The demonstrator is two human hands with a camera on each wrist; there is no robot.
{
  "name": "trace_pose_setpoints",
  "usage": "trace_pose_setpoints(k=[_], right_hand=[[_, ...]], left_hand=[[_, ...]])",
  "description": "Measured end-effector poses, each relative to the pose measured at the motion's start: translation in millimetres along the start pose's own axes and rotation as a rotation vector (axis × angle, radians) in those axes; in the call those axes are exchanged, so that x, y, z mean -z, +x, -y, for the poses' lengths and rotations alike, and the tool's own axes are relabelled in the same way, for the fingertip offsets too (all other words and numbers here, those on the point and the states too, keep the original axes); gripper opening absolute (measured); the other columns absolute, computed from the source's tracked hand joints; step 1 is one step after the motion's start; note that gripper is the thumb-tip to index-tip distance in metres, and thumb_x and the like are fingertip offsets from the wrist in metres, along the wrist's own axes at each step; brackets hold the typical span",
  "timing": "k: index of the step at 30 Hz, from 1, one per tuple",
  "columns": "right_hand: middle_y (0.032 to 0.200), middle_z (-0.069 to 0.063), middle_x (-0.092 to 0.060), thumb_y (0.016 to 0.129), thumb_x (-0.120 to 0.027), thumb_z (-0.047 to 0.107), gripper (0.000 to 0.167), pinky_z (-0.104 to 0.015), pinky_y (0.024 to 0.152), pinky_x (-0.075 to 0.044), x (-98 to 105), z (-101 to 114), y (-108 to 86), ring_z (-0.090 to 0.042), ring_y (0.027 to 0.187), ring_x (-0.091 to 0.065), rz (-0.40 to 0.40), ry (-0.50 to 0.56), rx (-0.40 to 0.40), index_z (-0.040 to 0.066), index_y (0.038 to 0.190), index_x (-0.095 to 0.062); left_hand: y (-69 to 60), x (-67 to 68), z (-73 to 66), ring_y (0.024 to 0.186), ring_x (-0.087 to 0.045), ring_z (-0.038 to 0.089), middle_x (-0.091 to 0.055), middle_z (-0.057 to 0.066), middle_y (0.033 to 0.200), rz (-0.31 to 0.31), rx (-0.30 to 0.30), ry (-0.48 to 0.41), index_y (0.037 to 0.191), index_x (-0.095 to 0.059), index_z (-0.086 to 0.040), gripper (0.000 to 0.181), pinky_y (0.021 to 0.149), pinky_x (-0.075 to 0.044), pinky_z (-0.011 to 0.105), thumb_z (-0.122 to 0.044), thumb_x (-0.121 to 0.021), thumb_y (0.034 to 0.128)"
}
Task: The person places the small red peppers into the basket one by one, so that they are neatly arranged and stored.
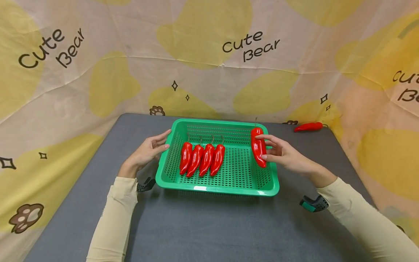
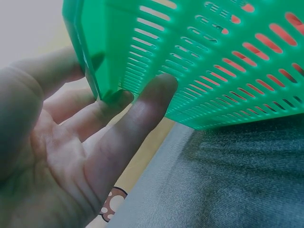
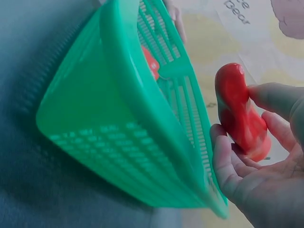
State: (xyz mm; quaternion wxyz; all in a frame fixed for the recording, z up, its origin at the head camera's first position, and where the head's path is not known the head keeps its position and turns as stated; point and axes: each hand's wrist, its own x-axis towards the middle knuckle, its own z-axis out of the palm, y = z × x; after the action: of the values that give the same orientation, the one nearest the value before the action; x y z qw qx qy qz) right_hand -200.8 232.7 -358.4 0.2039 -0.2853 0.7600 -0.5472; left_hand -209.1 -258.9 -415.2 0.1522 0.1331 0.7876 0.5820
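A green perforated plastic basket stands on the grey table between the two hands. Inside, on its left half, several glossy red chili peppers lie side by side with stems pointing away. Above the basket's right end, the right hand holds another red chili pepper between thumb and fingers, its stem up. In the right wrist view this pepper is clear of the rim. The left hand touches the basket's left rim; the left wrist view shows its extended fingers against the outer wall, beneath the lip.
One more red chili pepper lies at the table's far right corner. A patterned cloth hangs behind and along both sides of the grey table. Dark devices are strapped at both wrists.
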Motion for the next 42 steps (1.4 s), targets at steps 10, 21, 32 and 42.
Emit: trace_pose_setpoints(k=[10,21,32,42], right_hand=[[0.144,-0.026,-0.044,0.098,-0.061,0.000,0.063,-0.032,0.086,-0.061,-18,5,10.3,-0.017,0.113,-0.062,0.048,-0.009,0.001,0.002,0.153,-0.032],[0.148,-0.026,-0.042,0.097,-0.062,0.001,0.064,-0.034,0.088,-0.060,-40,3,24.5,-0.033,0.115,-0.060,0.083,0.022,-0.002,0.003,0.154,-0.033],[0.156,-0.020,-0.036,0.099,-0.061,0.005,0.062,-0.044,0.095,-0.056,-54,-9,36.4,-0.037,0.118,-0.060,0.074,-0.031,-0.094,0.010,0.154,-0.035],[0.156,-0.023,-0.037,0.101,-0.061,0.009,0.061,-0.055,0.100,-0.053,-62,-13,43.0,-0.036,0.116,-0.064,0.067,-0.060,-0.174,0.012,0.155,-0.034]], left_hand=[[-0.6,-0.2,-0.5,0.149,-0.034,0.038,-0.023,0.017,0.167,0.004,-0.010,-0.006,0.163,-0.023,-0.020,0.066,0.064,-0.058,0.031,-0.021,-0.055,0.1055],[-0.8,-0.3,0.5,0.150,-0.033,0.038,-0.024,0.016,0.167,-0.002,0.004,0.007,0.163,-0.024,-0.021,0.066,0.062,-0.054,0.033,-0.022,-0.056,0.1053],[-0.4,0.2,-0.3,0.147,-0.038,0.038,-0.025,0.016,0.167,-0.004,0.007,0.014,0.163,-0.024,-0.022,0.066,0.065,-0.057,0.032,-0.023,-0.056,0.1051],[-0.6,-0.5,-1.8,0.148,-0.037,0.037,-0.025,0.015,0.167,-0.006,0.012,0.013,0.163,-0.024,-0.021,0.066,0.063,-0.054,0.034,-0.022,-0.056,0.1052]])
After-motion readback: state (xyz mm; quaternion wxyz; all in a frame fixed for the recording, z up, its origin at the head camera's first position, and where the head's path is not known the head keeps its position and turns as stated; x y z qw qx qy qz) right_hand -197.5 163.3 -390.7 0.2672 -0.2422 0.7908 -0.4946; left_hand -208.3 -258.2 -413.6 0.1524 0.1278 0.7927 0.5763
